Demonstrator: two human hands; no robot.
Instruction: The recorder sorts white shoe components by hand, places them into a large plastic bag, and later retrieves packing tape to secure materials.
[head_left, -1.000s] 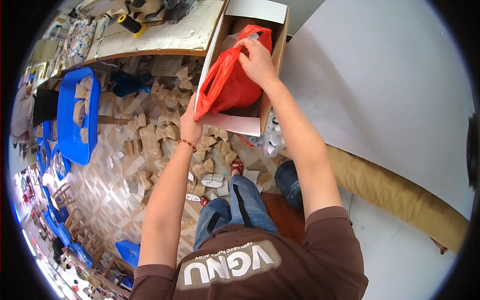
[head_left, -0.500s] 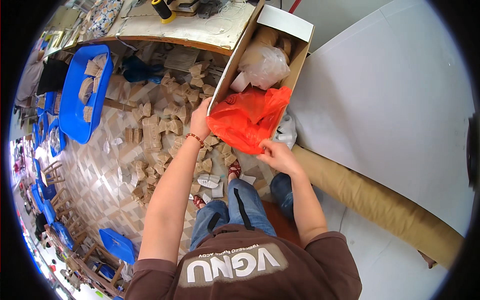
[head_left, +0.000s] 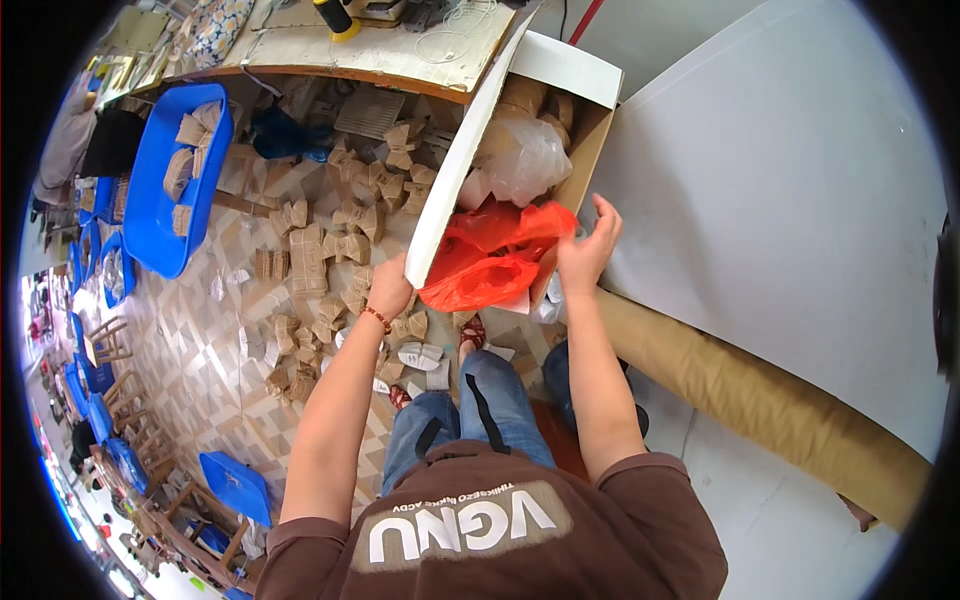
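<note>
One cardboard box [head_left: 590, 130], one orange plastic bag [head_left: 490, 262], one clear plastic bag [head_left: 527, 160], one brown paper roll [head_left: 760, 400] and two hands are shown: left hand [head_left: 392, 287], right hand [head_left: 590, 250].

Workshop floor and surroundings
Folded brown cardboard pieces [head_left: 320, 250] litter the patterned tiles; a long blue plastic tray [head_left: 165, 190] holds more; a brown paper roll [head_left: 760, 400] lies beside a white board [head_left: 790, 200].

A patterned tiled floor [head_left: 215, 370] is seen, strewn with many small folded cardboard pieces [head_left: 320, 250]. A long blue tub [head_left: 150, 190] partly filled with such pieces is set on it at the left, near smaller blue trays [head_left: 235, 485]. A brown paper roll [head_left: 760, 400] and a large white board [head_left: 790, 190] are laid at the right
</note>
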